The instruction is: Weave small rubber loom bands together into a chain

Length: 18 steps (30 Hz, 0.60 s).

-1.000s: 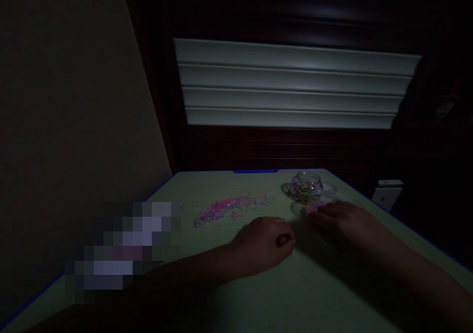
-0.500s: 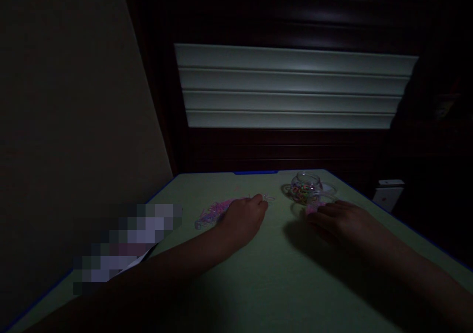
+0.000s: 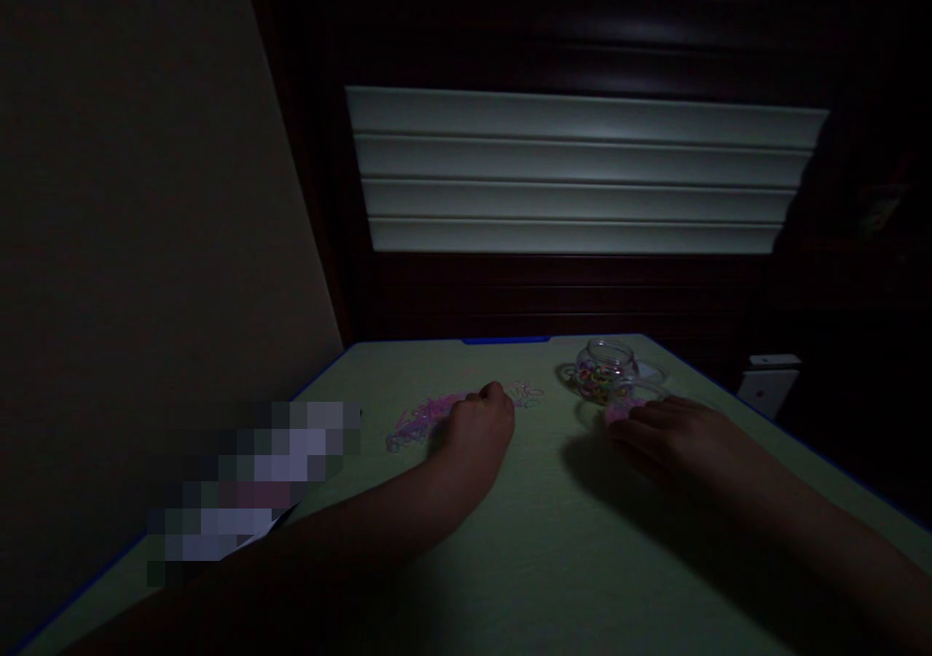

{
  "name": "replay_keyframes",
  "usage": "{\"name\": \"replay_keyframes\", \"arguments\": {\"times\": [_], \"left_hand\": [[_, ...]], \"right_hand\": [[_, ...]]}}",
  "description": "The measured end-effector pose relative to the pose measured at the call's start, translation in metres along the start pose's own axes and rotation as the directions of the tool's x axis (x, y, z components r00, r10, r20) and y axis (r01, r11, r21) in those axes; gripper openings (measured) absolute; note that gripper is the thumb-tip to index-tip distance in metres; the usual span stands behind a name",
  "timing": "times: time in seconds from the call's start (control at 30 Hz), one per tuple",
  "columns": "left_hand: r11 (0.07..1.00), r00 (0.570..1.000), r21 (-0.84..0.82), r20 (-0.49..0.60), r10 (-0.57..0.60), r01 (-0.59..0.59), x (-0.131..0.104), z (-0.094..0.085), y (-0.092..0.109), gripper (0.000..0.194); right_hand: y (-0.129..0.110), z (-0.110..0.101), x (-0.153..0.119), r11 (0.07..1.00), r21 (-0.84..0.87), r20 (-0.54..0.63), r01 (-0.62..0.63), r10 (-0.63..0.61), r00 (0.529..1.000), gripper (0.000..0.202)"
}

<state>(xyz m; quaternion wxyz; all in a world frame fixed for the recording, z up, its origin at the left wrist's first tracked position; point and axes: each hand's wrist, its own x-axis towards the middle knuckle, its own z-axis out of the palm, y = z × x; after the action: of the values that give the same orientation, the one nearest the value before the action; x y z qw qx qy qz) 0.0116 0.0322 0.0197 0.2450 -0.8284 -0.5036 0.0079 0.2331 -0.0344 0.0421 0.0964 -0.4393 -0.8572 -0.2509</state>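
Observation:
A loose pile of pink and purple bands (image 3: 422,417) lies on the pale green table (image 3: 502,540). My left hand (image 3: 479,431) is at the pile's right side, its fingers closed downward; what they hold, if anything, is hidden. Just right of its fingertips lie a few thin pale loops (image 3: 527,394). My right hand (image 3: 674,430) has its fingers wrapped round a small clear container (image 3: 627,402) with pink contents. Directly behind that stands an open round glass jar (image 3: 606,373), partly filled with multicoloured bands.
A blurred-out flat object (image 3: 269,476) lies along the table's left edge. Beyond the right edge stands a white object (image 3: 769,384). A wall rises on the left, and a dark wooden panel with pale slats (image 3: 575,171) is behind the table.
My left hand has moved slightly left, back towards the pile, uncovering more of the pale loops. My right hand has stayed on the small container.

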Motion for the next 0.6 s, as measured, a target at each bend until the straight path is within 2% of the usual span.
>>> {"name": "replay_keyframes", "arguments": {"times": [0.27, 0.5, 0.6], "left_hand": [[1.0, 0.998, -0.018, 0.055, 0.014, -0.013, 0.0064, 0.0087, -0.0014, 0.029], [0.998, 0.995, -0.026, 0.08, 0.057, -0.055, 0.0071, 0.0063, -0.001, 0.026], [0.999, 0.997, -0.031, 0.068, 0.044, -0.042, 0.0073, 0.0073, -0.0009, 0.027]], "right_hand": [[-0.0014, -0.0036, -0.0002, 1.0, 0.002, 0.018, -0.006, 0.006, 1.0, 0.009], [0.0018, 0.0029, -0.001, 1.0, -0.022, -0.013, 0.005, -0.005, 1.0, 0.012], [0.0006, 0.0004, -0.0006, 1.0, 0.004, 0.023, -0.004, 0.004, 1.0, 0.011]]}}
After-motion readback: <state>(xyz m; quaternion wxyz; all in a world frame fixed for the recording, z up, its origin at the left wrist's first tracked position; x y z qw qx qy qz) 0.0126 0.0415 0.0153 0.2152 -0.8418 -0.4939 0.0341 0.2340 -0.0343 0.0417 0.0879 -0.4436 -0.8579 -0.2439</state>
